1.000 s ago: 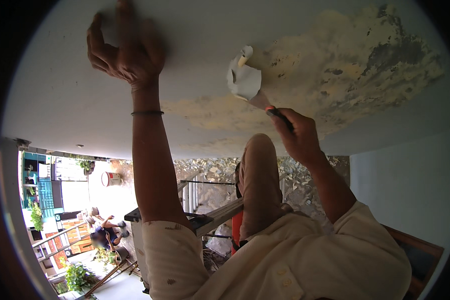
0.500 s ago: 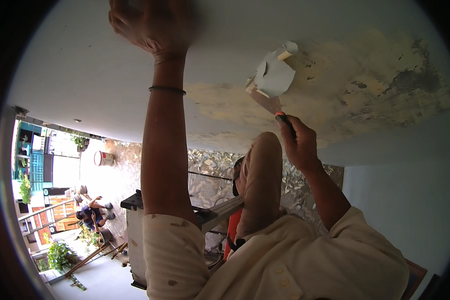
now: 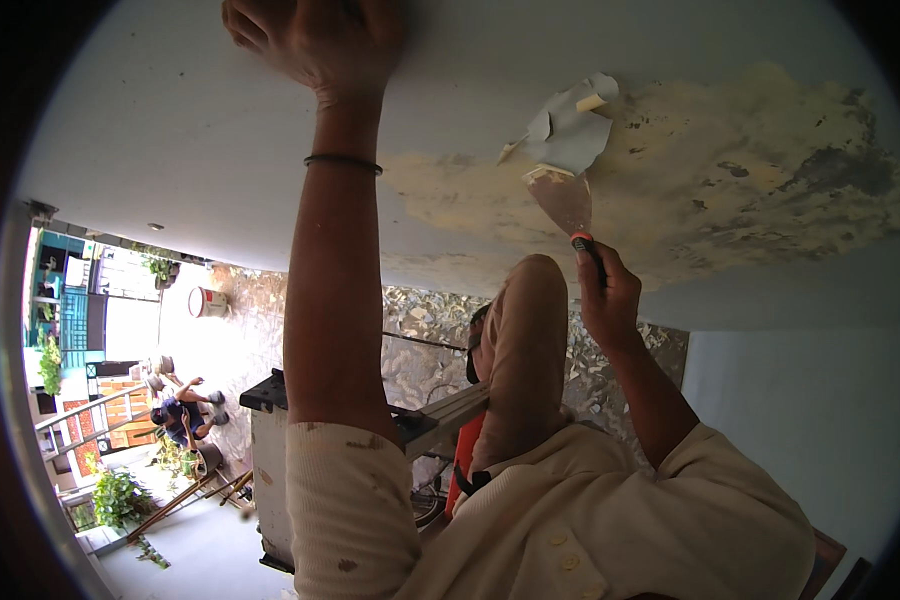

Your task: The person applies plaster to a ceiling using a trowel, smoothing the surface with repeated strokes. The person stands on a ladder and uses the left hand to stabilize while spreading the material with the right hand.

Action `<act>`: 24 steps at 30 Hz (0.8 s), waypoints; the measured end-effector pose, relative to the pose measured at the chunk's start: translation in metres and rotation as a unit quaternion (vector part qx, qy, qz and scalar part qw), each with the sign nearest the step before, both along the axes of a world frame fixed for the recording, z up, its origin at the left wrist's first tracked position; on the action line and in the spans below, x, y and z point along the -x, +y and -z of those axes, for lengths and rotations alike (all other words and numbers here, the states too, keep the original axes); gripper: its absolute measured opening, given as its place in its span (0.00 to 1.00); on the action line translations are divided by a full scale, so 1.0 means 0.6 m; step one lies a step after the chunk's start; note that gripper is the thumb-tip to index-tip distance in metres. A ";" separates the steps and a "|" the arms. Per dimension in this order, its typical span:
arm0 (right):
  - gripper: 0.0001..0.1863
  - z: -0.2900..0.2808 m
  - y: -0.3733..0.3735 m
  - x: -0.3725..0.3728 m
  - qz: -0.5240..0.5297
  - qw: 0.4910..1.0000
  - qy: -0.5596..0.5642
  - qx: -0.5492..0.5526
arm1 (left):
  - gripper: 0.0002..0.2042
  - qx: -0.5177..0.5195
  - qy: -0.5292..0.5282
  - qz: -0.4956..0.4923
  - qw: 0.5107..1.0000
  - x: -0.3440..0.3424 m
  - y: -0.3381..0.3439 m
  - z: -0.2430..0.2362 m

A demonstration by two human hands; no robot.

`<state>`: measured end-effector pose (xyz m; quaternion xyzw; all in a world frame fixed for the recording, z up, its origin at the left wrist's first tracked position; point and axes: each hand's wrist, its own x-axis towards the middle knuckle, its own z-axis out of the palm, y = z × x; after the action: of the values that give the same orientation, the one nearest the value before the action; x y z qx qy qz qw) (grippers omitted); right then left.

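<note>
My right hand [image 3: 610, 295] is closed round the black and orange handle of a putty knife [image 3: 562, 200]. Its broad blade lies against the wall, at the lower edge of a curled, loose flap of pale paint [image 3: 570, 130]. Beyond the flap spreads a bare, yellowish patch [image 3: 710, 180] with dark grey spots. Up at the top edge, my left hand [image 3: 320, 40] rests against the grey painted wall [image 3: 450, 90]. Its fingers look bent, but the picture's edge and shadow hide their tips. A dark band circles that wrist.
A ladder [image 3: 270, 470] with black end caps stands below my left arm. Peeled flakes [image 3: 425, 315] litter the floor. Further left are a white bucket [image 3: 208, 302], a seated person [image 3: 182, 415], another ladder [image 3: 90, 425] and a leafy plant [image 3: 120, 500].
The putty knife and my right hand have shifted slightly right and down in the picture, with the blade turned more upright. The paint flap appears lifted further. My left hand stays at the wall.
</note>
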<state>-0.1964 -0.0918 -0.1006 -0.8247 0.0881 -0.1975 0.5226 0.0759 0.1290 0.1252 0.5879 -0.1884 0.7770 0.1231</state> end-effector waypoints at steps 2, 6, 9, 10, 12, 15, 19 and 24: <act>0.11 0.013 0.000 -0.015 -0.010 0.999 -0.040 0.011 | 0.26 -0.003 -0.013 -0.004 1.000 -0.014 -0.002 0.001; 0.12 0.001 0.045 -0.051 -0.041 0.996 -0.077 0.020 | 0.26 -0.012 0.002 -0.033 0.999 -0.017 0.004 0.006; 0.11 0.027 0.038 -0.026 -0.037 0.998 -0.052 -0.018 | 0.26 0.009 -0.017 0.017 1.000 -0.014 -0.002 0.004; 0.11 0.035 0.032 -0.019 -0.029 0.998 -0.046 -0.032 | 0.25 -0.001 -0.010 0.012 1.000 -0.014 -0.001 0.005; 0.11 0.062 0.027 -0.015 -0.011 0.998 -0.023 -0.065 | 0.25 -0.019 -0.002 0.001 1.000 -0.017 0.002 -0.001; 0.11 0.027 0.068 -0.050 -0.026 0.996 -0.062 -0.061 | 0.25 0.002 -0.009 -0.010 1.000 -0.016 -0.002 0.002; 0.11 -0.042 0.134 -0.114 -0.074 0.985 -0.125 -0.096 | 0.25 0.000 0.002 0.012 1.000 -0.011 -0.001 0.001; 0.10 0.037 0.075 -0.045 -0.048 0.996 -0.034 -0.063 | 0.25 0.007 0.014 0.022 1.000 -0.004 -0.009 0.001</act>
<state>-0.1694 -0.0466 -0.1227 -0.7859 0.0424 -0.1942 0.5855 0.0784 0.1235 0.1248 0.5935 -0.1944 0.7671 0.1467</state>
